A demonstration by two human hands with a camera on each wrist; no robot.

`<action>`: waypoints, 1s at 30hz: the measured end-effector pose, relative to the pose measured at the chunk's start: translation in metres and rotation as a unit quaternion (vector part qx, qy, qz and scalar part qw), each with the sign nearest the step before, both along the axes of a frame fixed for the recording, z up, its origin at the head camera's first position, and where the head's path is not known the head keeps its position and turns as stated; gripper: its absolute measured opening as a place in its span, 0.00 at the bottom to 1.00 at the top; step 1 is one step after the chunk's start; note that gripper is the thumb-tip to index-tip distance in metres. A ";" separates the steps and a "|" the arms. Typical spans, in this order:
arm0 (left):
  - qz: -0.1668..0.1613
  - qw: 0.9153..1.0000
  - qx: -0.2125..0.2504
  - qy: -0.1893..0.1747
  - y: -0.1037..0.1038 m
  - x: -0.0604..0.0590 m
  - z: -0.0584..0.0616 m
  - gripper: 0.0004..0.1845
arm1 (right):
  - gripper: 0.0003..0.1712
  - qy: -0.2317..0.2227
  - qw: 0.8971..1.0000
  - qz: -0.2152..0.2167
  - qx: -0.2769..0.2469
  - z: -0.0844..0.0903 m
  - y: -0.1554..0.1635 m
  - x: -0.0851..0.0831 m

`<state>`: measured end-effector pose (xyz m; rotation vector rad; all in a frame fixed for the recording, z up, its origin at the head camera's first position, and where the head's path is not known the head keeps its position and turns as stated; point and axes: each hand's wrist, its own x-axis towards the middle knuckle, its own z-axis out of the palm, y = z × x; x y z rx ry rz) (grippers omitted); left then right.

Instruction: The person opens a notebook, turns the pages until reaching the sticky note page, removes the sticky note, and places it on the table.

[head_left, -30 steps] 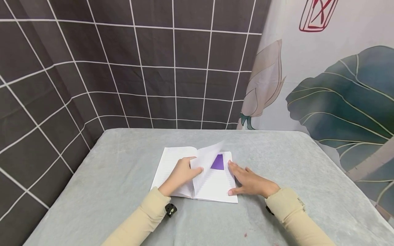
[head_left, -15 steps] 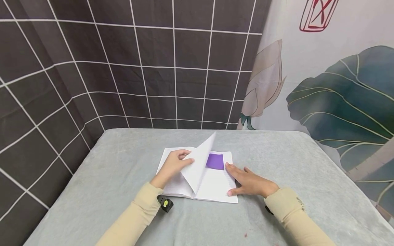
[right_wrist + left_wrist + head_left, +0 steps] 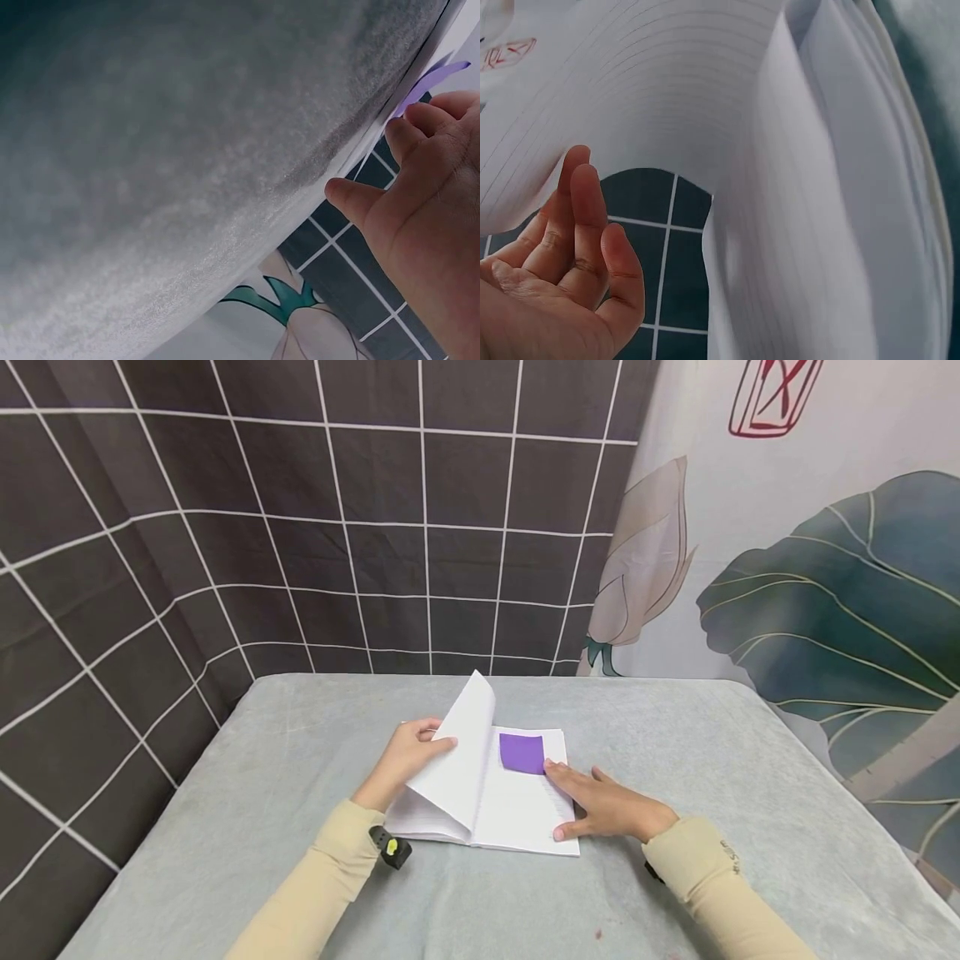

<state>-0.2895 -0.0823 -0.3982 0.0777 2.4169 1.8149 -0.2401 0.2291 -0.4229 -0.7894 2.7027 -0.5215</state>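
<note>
Notebook open at bench centre. Left hand pinching lifted page, holding it upright. Right hand flat, fingers straight, pressing right page, fingertip touching purple slip.

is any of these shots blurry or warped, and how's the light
Head view: even soft light, sharp, wall grid lines bowed by the wide lens. Left wrist view: page edge smeared, fingers sharp. Right wrist view: grey table cover fills the frame, soft.

The head view looks forward and down over the whole surface. Both wrist views sit very close, sharing the notebook with it.
</note>
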 end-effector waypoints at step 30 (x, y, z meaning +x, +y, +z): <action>0.036 0.996 -0.070 -0.048 -0.062 -0.013 -0.021 0.25 | 0.56 -0.005 0.999 0.029 0.022 0.000 0.001 -0.003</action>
